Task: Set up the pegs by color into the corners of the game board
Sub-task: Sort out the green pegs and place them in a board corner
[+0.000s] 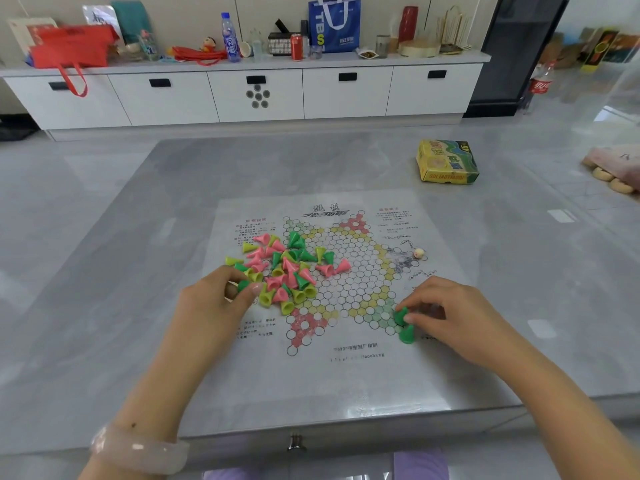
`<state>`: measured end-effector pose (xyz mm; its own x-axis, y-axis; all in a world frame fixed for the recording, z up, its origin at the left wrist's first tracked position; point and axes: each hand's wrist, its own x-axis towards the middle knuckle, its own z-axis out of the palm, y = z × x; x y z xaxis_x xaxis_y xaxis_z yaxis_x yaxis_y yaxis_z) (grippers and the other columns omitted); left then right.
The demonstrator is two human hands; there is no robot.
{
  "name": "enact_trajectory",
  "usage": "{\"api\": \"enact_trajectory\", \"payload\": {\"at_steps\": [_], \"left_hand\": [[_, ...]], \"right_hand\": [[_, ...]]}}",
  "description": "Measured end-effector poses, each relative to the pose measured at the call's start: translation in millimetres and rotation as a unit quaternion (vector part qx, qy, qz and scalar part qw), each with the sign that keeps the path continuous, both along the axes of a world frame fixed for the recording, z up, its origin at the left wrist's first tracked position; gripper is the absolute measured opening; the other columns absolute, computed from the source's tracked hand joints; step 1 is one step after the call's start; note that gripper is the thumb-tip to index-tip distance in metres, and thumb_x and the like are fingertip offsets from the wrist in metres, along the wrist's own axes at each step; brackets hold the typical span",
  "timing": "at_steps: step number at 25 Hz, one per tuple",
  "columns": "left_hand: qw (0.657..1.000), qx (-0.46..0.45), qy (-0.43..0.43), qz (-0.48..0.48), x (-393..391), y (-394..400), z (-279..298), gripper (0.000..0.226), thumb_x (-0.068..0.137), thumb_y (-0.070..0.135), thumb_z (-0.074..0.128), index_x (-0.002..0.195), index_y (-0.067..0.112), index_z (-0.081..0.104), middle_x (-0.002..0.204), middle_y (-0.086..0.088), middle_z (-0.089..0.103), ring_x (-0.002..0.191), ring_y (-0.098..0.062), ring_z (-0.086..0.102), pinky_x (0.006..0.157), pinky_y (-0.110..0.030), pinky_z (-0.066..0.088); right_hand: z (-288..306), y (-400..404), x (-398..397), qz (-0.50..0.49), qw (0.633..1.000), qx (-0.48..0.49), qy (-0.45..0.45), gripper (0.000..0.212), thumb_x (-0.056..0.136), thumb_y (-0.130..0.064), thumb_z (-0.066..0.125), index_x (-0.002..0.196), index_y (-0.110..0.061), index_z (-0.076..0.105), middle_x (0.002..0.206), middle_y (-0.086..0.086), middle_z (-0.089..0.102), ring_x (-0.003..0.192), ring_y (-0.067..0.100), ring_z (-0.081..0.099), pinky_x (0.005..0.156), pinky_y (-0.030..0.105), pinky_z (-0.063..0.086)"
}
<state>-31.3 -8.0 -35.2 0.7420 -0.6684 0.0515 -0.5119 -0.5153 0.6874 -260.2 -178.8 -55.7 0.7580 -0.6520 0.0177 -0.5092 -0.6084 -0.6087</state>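
Two green pegs (403,323) at the board's (346,375) near-right green corner | right hand (450,313) pinches one to seat it | left hand (221,296) holds another from the mixed pile (284,268), ready.

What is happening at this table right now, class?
A person is sorting cone-shaped pegs on a paper game board. The right hand pinches a green peg at the board's near-right green corner, beside another green peg already there. The left hand grips a peg picked from the mixed pile of pink, yellow and green pegs. Most pegs remain unsorted.
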Motion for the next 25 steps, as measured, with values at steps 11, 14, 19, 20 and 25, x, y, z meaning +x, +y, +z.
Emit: {"api": "enact_trajectory", "payload": {"at_steps": [11, 14, 19, 20, 25], "left_hand": [[0.947, -0.114, 0.292, -0.067, -33, -14, 15, 0.011, 0.085, 0.025, 0.058, 0.090, 0.017, 0.063, 0.049, 0.010, 0.059, 0.042, -0.001, 0.045, 0.044, -0.012, 0.038], [0.910, -0.098, 0.377, -0.142, -53, -21, 20, 0.014, 0.085, 0.025, 0.056, 0.085, 0.013, 0.064, 0.051, 0.010, 0.062, 0.040, 0.000, 0.043, 0.041, -0.012, 0.035], [0.883, -0.090, 0.420, -0.189, -62, -29, 25, 0.018, 0.082, 0.024, 0.058, 0.083, 0.008, 0.064, 0.055, 0.005, 0.063, 0.039, -0.003, 0.040, 0.038, -0.011, 0.031], [0.880, -0.090, 0.422, -0.198, -63, -29, 26, 0.017, 0.080, 0.025, 0.059, 0.080, 0.009, 0.065, 0.056, 0.004, 0.062, 0.039, -0.003, 0.040, 0.038, -0.011, 0.031], [0.878, -0.079, 0.421, -0.213, -66, -31, 26, 0.023, 0.069, 0.034, 0.062, 0.078, 0.013, 0.069, 0.058, 0.004, 0.061, 0.042, -0.003, 0.042, 0.039, -0.011, 0.031]], "right_hand": [[16, 5, -3, -0.015, 0.999, -0.010, -0.039, 0.029, 0.083, -0.011, 0.062, 0.094, -0.038, 0.064, 0.089, -0.016, 0.061, 0.084, 0.001, 0.057, 0.075, 0.006, 0.042], [36, 26, 11, 0.013, 0.987, 0.016, -0.161, 0.029, 0.080, -0.011, 0.065, 0.090, -0.039, 0.065, 0.084, -0.015, 0.063, 0.084, 0.003, 0.058, 0.074, 0.009, 0.045], [40, 40, 28, 0.096, 0.977, 0.012, -0.191, 0.021, 0.075, -0.022, 0.064, 0.093, -0.031, 0.069, 0.079, -0.014, 0.062, 0.078, 0.001, 0.056, 0.069, 0.013, 0.045], [40, 40, 28, 0.106, 0.976, 0.005, -0.192, 0.020, 0.075, -0.023, 0.064, 0.092, -0.030, 0.069, 0.078, -0.013, 0.062, 0.077, 0.001, 0.055, 0.068, 0.012, 0.044], [40, 40, 27, 0.126, 0.971, -0.006, -0.203, 0.017, 0.075, -0.032, 0.058, 0.088, -0.028, 0.069, 0.075, -0.013, 0.061, 0.073, 0.000, 0.054, 0.066, 0.012, 0.043]]}}
